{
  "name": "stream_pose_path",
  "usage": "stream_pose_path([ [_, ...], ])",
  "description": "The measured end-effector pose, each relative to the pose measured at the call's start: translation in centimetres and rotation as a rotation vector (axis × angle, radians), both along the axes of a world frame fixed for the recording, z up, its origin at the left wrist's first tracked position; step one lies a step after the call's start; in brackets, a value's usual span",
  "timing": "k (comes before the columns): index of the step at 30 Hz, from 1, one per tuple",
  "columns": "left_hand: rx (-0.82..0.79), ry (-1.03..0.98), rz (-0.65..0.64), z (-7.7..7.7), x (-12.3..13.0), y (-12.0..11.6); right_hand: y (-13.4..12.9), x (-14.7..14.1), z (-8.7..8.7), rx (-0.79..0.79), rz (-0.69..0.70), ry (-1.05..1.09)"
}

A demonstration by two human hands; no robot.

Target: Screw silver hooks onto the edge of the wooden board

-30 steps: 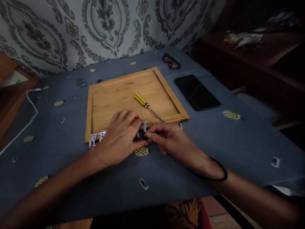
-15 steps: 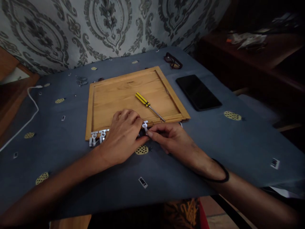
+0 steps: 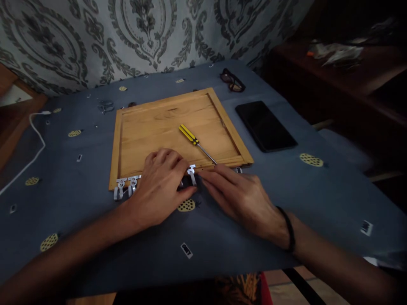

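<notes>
A framed wooden panel (image 3: pixel 171 123) lies flat, with silver metal hooks (image 3: pixel 132 184) along its front edge. My left hand (image 3: pixel 162 182) is bent over that edge, fingers on the wood and thumb below, covering part of the hook row. Beside its index finger and thumb is another silver hook (image 3: pixel 191 173), set against the edge. My right hand (image 3: pixel 243 195) is just right of this hook, fingers pressed together at the panel's edge; whatever they may pinch is too small to make out. A yellow-and-black screwdriver (image 3: pixel 189 134) rests on the panel, its tip near my right fingers.
A black tablet or large phone (image 3: pixel 266 126) lies right of the panel, with dark glasses (image 3: pixel 232 80) behind it. Small metal pieces (image 3: pixel 105 106) sit at the back left. A white cable (image 3: pixel 40 135) runs along the left. The blue patterned tablecloth (image 3: pixel 127 258) covers the table.
My right hand has turned palm-down and drawn slightly away from the hook, leaving more of it in sight. My left hand stays over the edge. The view has shifted slightly.
</notes>
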State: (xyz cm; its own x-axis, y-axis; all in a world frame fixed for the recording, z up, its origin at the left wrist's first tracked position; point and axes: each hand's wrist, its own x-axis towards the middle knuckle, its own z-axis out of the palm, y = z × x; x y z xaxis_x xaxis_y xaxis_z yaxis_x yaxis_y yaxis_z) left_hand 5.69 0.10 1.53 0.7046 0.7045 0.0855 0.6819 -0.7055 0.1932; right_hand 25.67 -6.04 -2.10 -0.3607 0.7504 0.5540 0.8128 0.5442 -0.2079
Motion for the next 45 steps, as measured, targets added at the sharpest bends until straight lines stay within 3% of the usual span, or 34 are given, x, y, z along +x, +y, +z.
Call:
stream_pose_path([
  [8,0.001,-0.053,-0.027,-0.17,-0.08,0.12,0.0,0.32,-0.85,-0.134,0.0,0.047],
  [28,-0.023,-0.083,-0.032,-0.23,-0.27,0.09,-0.25,0.29,-0.45,-0.128,0.033,-0.14],
  [45,0.001,-0.081,-0.034,-0.29,-0.15,0.1,-0.51,0.48,-0.37,-0.117,0.017,-0.177],
])
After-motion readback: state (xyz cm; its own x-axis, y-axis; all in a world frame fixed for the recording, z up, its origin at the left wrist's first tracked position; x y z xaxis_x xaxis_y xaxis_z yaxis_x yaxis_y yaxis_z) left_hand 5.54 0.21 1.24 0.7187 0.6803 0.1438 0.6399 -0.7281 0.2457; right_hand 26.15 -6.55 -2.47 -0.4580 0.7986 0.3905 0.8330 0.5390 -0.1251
